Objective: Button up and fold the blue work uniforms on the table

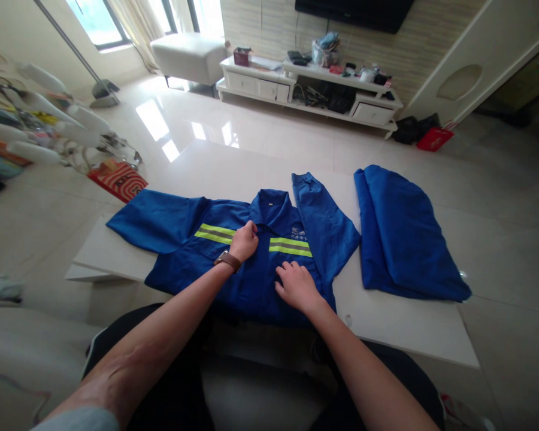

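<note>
The left hand (244,241) pinches the blue work jacket's (269,275) front edge near the collar; the right hand (295,286), fingers loosely spread, rests on its chest. Pulling one-sidedly could skew the jacket, spread on the table (408,326).

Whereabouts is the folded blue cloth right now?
In the head view, the folded blue cloth lies toward the right side of the white table, just right of the spread jacket.
</note>
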Demonstrator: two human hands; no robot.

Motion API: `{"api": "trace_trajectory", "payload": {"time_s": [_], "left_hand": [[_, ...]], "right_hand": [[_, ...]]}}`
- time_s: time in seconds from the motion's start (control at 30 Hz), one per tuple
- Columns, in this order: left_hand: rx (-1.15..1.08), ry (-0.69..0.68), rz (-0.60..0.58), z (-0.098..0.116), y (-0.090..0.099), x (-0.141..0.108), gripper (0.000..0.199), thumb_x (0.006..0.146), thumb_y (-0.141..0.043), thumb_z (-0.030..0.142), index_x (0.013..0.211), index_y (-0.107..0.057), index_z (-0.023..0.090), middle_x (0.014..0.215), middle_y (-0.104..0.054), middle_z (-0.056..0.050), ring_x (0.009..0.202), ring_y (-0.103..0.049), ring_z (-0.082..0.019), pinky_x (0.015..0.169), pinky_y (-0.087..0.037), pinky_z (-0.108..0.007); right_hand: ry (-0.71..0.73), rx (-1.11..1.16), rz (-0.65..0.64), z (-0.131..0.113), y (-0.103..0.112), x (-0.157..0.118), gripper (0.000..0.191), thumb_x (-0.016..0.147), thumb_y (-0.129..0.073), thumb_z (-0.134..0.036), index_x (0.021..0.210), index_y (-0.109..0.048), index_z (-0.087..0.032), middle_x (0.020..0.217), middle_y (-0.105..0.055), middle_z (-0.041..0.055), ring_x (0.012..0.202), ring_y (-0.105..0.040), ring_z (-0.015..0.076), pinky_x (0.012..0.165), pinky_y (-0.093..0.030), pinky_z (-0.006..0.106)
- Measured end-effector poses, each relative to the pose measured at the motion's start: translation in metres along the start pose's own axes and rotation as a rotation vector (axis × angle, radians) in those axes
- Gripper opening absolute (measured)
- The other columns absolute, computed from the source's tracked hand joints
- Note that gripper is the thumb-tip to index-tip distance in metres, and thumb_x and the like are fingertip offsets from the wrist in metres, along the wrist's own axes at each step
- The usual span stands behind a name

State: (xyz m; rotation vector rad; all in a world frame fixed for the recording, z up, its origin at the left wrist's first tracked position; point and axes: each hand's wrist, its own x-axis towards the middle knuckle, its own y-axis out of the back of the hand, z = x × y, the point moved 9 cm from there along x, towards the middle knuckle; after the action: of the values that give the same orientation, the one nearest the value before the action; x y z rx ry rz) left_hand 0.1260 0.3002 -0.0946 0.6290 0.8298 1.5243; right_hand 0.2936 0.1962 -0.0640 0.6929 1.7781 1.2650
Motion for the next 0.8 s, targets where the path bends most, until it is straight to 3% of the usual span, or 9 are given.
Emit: {"api": "trace_trajectory", "payload": {"time_s": [0.1, 0.33, 0.5, 0.6, 0.7, 0.8], "left_hand": [[-0.060, -0.006, 0.040, 0.007, 0.011, -0.004, 0.022, 0.081, -0.058, 0.007, 0.095, -0.060, 0.024, 0.079, -0.072, -0.001, 0.078, -0.067, -0.021, 0.069, -0.044, -0.031], [-0.304, 0.035, 0.019, 0.015, 0.022, -0.011, 0.022, 0.071, -0.066, 0.007, 0.086, -0.058, 0.021, 0.075, -0.070, 0.001, 0.074, -0.068, -0.017, 0.068, -0.049, -0.027], [-0.443, 0.011, 0.023, 0.021, 0.026, -0.020, 0.028, 0.063, -0.068, 0.005, 0.084, -0.058, 0.021, 0.076, -0.070, 0.002, 0.073, -0.068, -0.015, 0.067, -0.052, -0.025], [-0.485, 0.013, 0.017, 0.023, 0.026, -0.024, 0.025, 0.064, -0.066, 0.004, 0.082, -0.059, 0.020, 0.075, -0.070, 0.001, 0.074, -0.069, -0.015, 0.066, -0.053, -0.024], [-0.505, 0.009, -0.027, 0.025, 0.022, -0.025, 0.026, 0.065, -0.063, 0.001, 0.083, -0.059, 0.020, 0.072, -0.070, 0.002, 0.072, -0.069, -0.015, 0.066, -0.053, -0.024], [-0.509, -0.022, -0.065, 0.030, 0.020, -0.027, 0.026, 0.067, -0.061, 0.000, 0.083, -0.059, 0.021, 0.071, -0.070, 0.003, 0.071, -0.069, -0.014, 0.065, -0.053, -0.023]], "right_hand": [[-0.027, 0.076, 0.044, 0.003, 0.007, 0.005, 0.032, 0.098, -0.053, -0.033, 0.125, -0.063, -0.019, 0.121, -0.068, 0.0120, 0.115, -0.059, 0.0279, 0.095, -0.047, 0.040], [-0.060, 0.409, 0.176, 0.000, 0.015, 0.033, 0.055, 0.098, -0.053, -0.031, 0.151, -0.044, -0.018, 0.146, -0.057, 0.0152, 0.132, -0.054, 0.0239, 0.110, -0.044, 0.039], [-0.214, 0.864, 0.254, 0.011, 0.002, 0.062, 0.058, 0.100, -0.050, -0.032, 0.155, -0.034, -0.024, 0.137, -0.063, 0.0134, 0.116, -0.067, 0.0199, 0.099, -0.053, 0.036], [-0.235, 0.982, 0.245, 0.011, -0.005, 0.071, 0.064, 0.100, -0.044, -0.030, 0.160, -0.024, -0.026, 0.141, -0.061, 0.0133, 0.103, -0.070, 0.0168, 0.089, -0.056, 0.031], [-0.182, 0.962, 0.231, 0.007, -0.006, 0.072, 0.063, 0.097, -0.042, -0.025, 0.159, -0.029, -0.027, 0.144, -0.060, 0.0114, 0.105, -0.069, 0.0161, 0.090, -0.056, 0.030], [-0.115, 0.942, 0.262, 0.005, -0.004, 0.070, 0.062, 0.093, -0.045, -0.019, 0.154, -0.040, -0.027, 0.148, -0.057, 0.0094, 0.121, -0.064, 0.0174, 0.101, -0.053, 0.032]]}}
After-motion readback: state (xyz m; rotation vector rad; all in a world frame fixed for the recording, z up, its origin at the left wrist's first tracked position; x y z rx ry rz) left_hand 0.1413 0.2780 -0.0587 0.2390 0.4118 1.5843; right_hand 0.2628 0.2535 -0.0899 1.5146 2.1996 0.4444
